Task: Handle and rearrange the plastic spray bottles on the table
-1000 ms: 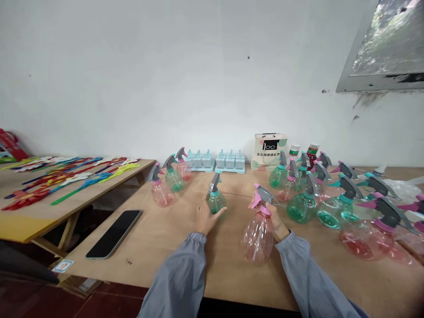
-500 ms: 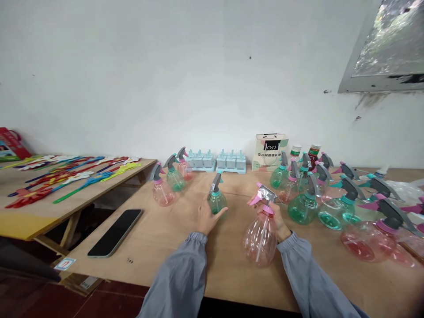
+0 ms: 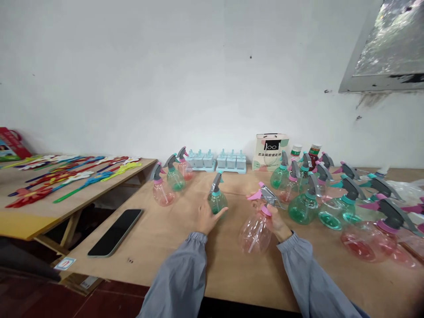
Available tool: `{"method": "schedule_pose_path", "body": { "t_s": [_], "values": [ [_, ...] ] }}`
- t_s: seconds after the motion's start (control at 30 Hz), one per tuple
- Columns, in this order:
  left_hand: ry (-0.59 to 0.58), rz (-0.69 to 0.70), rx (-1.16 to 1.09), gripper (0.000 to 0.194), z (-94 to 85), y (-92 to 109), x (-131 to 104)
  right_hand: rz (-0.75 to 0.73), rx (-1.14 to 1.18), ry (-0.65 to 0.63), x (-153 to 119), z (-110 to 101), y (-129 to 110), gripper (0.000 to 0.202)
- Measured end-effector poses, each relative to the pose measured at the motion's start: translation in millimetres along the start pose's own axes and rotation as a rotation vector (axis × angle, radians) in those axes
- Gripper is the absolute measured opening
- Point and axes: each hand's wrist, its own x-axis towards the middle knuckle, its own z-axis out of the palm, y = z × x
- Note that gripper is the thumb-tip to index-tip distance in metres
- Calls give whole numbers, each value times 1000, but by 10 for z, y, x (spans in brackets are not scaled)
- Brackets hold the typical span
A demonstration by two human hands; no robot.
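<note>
My right hand (image 3: 277,223) is closed around the neck of a clear pink spray bottle (image 3: 254,236). Its pink and grey trigger head tilts toward the left, and some fingers are hidden behind the neck. A green spray bottle (image 3: 217,201) with a grey and teal head stands upright on the table. Against its left side and front, my left hand (image 3: 208,217) wraps it, thumb stretched across toward the right. Left of that hand stand a pink spray bottle (image 3: 163,193), a green one (image 3: 175,179) and another pink one (image 3: 185,169).
Several pink and green spray bottles (image 3: 303,209) crowd the right side of the wooden table (image 3: 149,238). A phone (image 3: 115,232) lies at left. Light-blue popsicle moulds (image 3: 231,162), a paper bag (image 3: 270,152) and capped bottles (image 3: 313,154) line the wall. Colourful flower-topped sticks (image 3: 79,176) cover another table.
My right hand has tilted the pink spray bottle further and raised its base slightly, shifting it left. My left hand and the green bottle stay where they were.
</note>
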Motion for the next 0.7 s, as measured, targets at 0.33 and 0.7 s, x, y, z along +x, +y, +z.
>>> {"method": "schedule_pose_path", "body": {
  "t_s": [0.33, 0.7],
  "values": [
    [-5, 4, 20, 85, -17, 26, -1, 92, 134, 45, -39, 17, -61, 58],
    [-39, -12, 30, 85, -43, 36, 2, -126, -385, 529, -871, -720, -214, 37]
  ]
}}
